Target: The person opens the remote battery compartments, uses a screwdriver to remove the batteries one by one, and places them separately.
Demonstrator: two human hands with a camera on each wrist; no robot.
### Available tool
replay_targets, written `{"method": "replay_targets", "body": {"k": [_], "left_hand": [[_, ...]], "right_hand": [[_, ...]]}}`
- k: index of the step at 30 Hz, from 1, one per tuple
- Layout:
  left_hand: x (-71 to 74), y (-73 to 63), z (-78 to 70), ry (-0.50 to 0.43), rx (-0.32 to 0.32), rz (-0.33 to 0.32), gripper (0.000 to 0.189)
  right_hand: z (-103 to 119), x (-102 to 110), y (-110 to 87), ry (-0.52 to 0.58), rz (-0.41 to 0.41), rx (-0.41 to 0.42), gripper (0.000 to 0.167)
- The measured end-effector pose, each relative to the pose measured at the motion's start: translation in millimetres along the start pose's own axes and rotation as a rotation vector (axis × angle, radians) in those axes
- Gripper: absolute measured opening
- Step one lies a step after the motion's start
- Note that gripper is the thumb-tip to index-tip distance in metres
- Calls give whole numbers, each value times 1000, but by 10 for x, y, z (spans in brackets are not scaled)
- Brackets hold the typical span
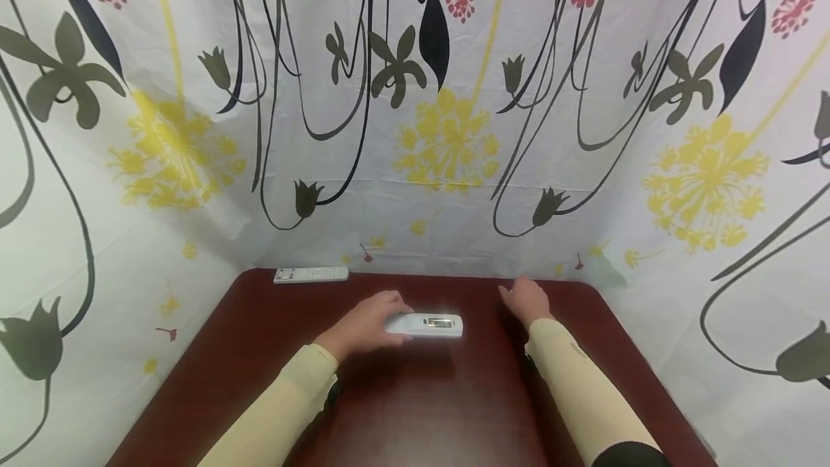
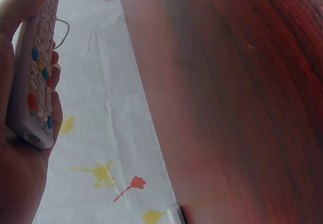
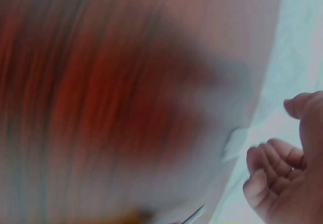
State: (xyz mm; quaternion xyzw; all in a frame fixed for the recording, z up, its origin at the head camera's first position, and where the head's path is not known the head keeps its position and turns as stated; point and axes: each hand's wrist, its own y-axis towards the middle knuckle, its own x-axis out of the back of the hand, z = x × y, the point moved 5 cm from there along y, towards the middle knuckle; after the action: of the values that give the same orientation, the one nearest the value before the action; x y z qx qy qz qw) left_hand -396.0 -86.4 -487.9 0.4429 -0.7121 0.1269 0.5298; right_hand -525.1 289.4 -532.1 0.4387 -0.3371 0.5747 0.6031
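My left hand grips a white remote control over the middle of the table. Its back faces my head, and a rectangular opening with something shiny inside shows there. The left wrist view shows the remote's button side, with coloured buttons, thumb on one edge and fingers behind. My right hand is near the table's far edge on the right. In the right wrist view its fingers are loosely curled with nothing between them, thumb apart. A small pale object lies by the table edge near that hand.
A second white remote lies along the far left edge of the dark red table. A flower-patterned cloth hangs behind the table and on both sides. A thin pale-tipped item shows low in the right wrist view.
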Motion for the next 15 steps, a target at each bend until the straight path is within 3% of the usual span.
{"method": "replay_targets", "body": {"k": [4, 9, 15], "left_hand": [[-28, 21, 30, 0, -4, 2, 44], [-45, 26, 60, -2, 4, 7, 45], [-44, 40, 76, -15, 4, 2, 45]], "right_hand": [[340, 29, -104, 137, 11, 150, 34], [892, 109, -410, 277, 78, 343, 34], [1331, 161, -773, 359, 177, 518, 35]]}}
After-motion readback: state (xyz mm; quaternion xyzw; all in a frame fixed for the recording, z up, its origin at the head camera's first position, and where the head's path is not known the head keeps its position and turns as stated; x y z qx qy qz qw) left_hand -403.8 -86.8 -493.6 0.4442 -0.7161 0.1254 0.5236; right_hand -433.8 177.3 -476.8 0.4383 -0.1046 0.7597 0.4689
